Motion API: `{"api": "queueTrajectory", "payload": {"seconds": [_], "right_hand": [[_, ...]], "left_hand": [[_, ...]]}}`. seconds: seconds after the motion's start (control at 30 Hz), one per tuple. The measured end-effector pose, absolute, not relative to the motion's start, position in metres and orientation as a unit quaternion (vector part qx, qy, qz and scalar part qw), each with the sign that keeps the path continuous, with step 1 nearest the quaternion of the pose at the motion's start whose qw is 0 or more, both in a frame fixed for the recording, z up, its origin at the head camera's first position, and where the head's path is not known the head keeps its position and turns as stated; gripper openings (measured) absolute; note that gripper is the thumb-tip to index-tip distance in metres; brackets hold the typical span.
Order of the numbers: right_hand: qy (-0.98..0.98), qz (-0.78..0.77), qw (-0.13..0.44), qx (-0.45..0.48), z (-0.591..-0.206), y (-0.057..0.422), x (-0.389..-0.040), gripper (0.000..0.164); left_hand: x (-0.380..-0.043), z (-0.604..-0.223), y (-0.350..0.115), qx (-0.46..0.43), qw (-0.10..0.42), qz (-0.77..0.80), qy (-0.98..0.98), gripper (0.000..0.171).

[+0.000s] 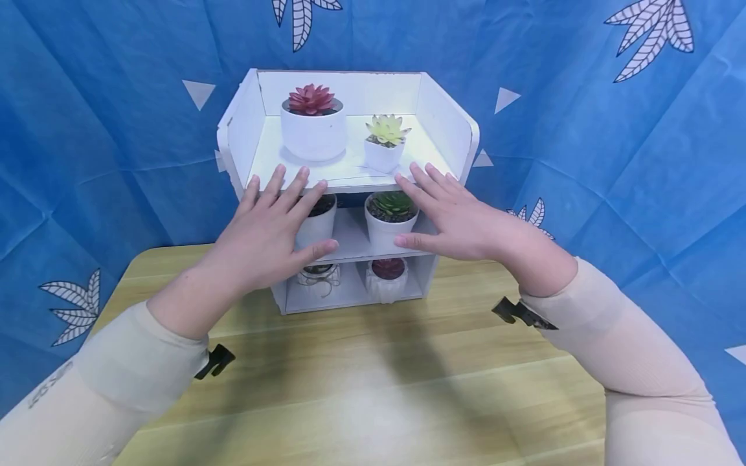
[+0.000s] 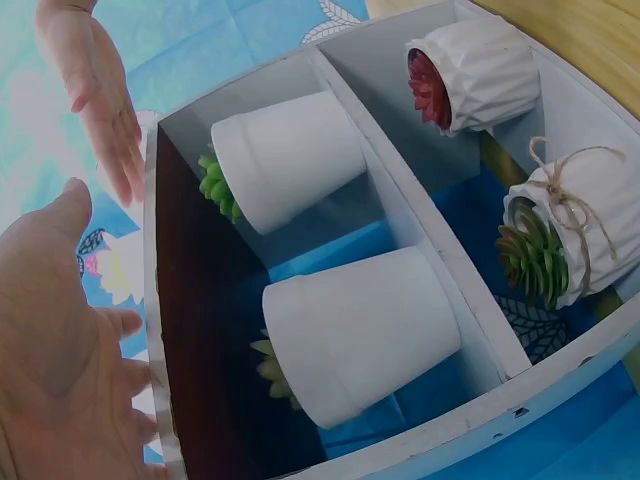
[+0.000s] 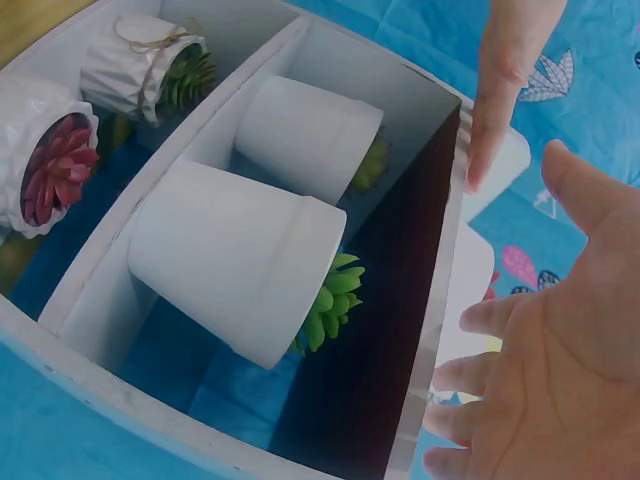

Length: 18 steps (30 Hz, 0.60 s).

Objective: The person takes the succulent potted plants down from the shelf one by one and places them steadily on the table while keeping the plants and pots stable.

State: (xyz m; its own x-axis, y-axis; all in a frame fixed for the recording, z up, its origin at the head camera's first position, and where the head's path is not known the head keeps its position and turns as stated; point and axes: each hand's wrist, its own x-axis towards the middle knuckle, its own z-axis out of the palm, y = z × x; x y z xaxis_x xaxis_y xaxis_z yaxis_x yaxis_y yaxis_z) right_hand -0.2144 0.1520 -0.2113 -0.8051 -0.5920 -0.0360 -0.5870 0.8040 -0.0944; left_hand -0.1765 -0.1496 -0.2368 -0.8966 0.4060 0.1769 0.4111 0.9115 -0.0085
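My left hand and right hand are held out, fingers spread, in front of a small white shelf. Fingertips of both lie near the front edge of its top board; whether they touch it, I cannot tell. On that board stand a round white pot with a red succulent and a smaller white pot with a yellow-green one. The middle tier holds two plain white pots, the left one partly behind my left hand in the head view, the right one with a green succulent.
On the bottom tier are two textured white pots, one tied with twine, the other holding a dark red succulent. The shelf stands on a wood-grain table. Blue patterned cloth hangs behind and at both sides.
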Motion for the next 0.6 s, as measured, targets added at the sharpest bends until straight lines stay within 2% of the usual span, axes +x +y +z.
{"api": "queueTrajectory", "payload": {"seconds": [0.6], "right_hand": [[0.951,-0.046,0.032,-0.303,-0.2134,0.1513,-0.2248,0.094]], "left_hand": [[-0.1866,-0.2371,-0.1496,-0.206,0.093,0.000,-0.974,0.093]]}}
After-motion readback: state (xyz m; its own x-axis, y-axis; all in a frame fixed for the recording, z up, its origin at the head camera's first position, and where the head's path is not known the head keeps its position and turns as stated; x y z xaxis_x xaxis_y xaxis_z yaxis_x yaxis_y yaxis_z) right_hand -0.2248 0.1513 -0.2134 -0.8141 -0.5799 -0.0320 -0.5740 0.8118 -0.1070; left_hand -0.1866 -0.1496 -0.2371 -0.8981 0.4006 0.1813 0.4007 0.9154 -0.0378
